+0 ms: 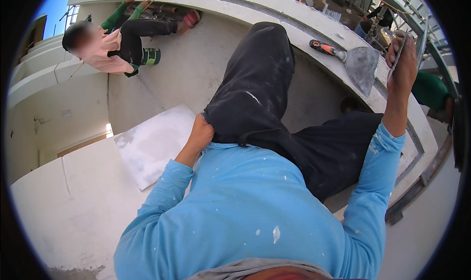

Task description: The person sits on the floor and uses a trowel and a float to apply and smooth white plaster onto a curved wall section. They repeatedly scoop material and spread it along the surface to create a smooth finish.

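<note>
The scraper (pixel 364 66) I have near me has a broad grey blade, smeared and dull, flaring out from a black and orange handle. The other thing is a thin flat piece (pixel 396 60), greyish and seen almost edge-on, so I cannot make out its full shape.

My right hand (pixel 405 64) is raised at the far right, its fingers pressed together around that thin piece, which stands tilted between fingers and palm. My left hand (pixel 200 133) is curled at my hip, closed on a bit of my black trousers (pixel 255 83); most of its fingertips are hidden from me.

The scraper lies flat on the pale curved ledge (pixel 424 133), just to the left of my right hand and apart from it, its blade toward the hand and its handle pointing away past my knee. The thin piece is right inside my right grip. A whitish square board (pixel 157 142) lies near my left hand, on its outer side, across the pale surface. My blue shirt (pixel 250 201) is flecked with white. Farther off at the upper left, a co-worker (pixel 105 54) sits beside a green pail (pixel 151 56).
</note>
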The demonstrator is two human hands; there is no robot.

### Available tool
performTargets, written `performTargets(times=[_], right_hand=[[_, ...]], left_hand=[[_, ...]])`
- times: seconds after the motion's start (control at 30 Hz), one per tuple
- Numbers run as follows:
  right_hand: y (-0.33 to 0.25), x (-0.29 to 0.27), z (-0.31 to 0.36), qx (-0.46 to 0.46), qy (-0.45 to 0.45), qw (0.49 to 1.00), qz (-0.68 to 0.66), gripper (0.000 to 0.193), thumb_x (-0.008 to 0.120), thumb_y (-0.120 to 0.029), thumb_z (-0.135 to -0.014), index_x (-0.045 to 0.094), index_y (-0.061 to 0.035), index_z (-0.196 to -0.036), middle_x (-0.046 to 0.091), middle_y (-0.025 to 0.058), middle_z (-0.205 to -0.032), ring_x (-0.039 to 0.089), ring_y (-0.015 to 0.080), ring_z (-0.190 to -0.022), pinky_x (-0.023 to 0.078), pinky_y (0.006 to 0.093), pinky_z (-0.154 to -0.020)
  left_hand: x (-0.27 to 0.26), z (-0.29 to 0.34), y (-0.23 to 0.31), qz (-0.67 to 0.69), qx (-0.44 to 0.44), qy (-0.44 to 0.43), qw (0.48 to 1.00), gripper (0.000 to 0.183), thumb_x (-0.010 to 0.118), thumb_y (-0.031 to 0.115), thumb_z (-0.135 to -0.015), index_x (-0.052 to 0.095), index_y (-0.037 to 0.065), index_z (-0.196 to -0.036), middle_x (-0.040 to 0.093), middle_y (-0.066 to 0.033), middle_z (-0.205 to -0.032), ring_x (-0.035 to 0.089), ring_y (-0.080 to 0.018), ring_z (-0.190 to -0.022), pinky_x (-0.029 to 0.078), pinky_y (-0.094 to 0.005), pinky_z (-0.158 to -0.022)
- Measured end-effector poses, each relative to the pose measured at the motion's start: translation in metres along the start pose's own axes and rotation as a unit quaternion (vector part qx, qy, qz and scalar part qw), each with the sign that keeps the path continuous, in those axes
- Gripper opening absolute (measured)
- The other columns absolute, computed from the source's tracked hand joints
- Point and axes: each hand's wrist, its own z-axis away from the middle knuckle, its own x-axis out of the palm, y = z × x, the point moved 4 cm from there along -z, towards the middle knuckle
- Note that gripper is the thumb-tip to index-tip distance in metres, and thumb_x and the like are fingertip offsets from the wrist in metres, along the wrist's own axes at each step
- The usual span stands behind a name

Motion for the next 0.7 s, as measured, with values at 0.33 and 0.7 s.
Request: performTargets(times=[0.33,0.7], right_hand=[[-0.006,0.003,0.003,0.011,0.022,0.999,0.044,0.035,0.047,-0.032,-0.111,0.059,-0.0017,-0.122,0.042,-0.0021,-0.081,0.039,0.0047,-0.063,0.029,0.0211,-0.052],[-0.003,0.000,-0.001,0.006,0.010,0.999,0.044,0.034,0.047,-0.033,-0.111,0.059,-0.0027,-0.120,0.043,-0.0020,-0.080,0.040,0.0051,-0.062,0.029,0.0214,-0.051]], left_hand=[[0.010,0.010,-0.003,0.222,-0.057,0.084,0.970,0.029,0.067,0.003,-0.096,0.068,-0.002,-0.124,0.073,-0.0093,-0.120,0.066,-0.0160,-0.109,0.051,-0.0307,-0.099],[-0.003,0.025,-0.012,-0.019,0.026,0.146,0.989,0.027,0.056,0.010,-0.102,0.068,-0.004,-0.121,0.072,-0.0080,-0.118,0.065,-0.0139,-0.107,0.051,-0.0292,-0.095]])
